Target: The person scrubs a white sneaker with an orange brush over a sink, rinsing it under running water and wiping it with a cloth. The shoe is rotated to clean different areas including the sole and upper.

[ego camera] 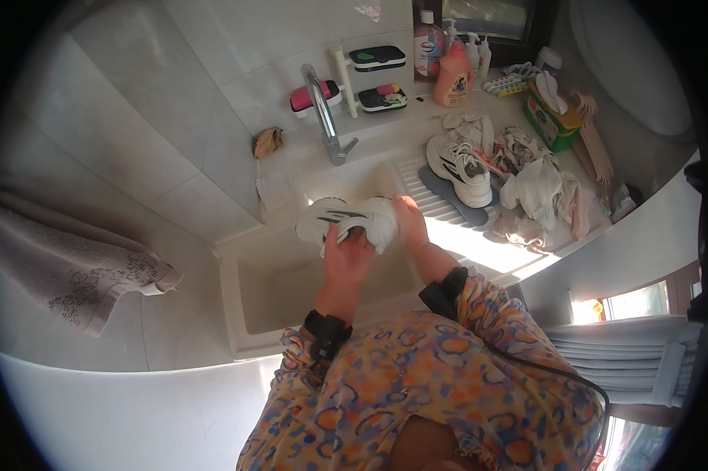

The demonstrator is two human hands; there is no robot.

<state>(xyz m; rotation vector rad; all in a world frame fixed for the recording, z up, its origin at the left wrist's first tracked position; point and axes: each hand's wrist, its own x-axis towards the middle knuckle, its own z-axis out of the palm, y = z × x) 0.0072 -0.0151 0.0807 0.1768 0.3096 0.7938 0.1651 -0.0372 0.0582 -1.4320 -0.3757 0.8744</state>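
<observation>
A white sneaker (318, 219) with dark side stripes is held on its side over the white sink basin (271, 288). My left hand (349, 253) grips it at the opening, with the fingers reaching inside. At the shoe's right end, my right hand (411, 221) holds on by the white outer surface. A second white sneaker (461, 171), laced, stands on the ribbed drainboard (413, 176) to the right. Partly under that shoe lies a dark grey insole (454, 197).
A chrome faucet (324, 118) rises behind the basin. Crumpled damp-looking cloths (533, 182) lie right of the drainboard. Along the back stand a pink detergent bottle (454, 76), soap holders (383, 100) and a green-and-yellow wipes box (551, 120). A towel (89, 265) hangs at left.
</observation>
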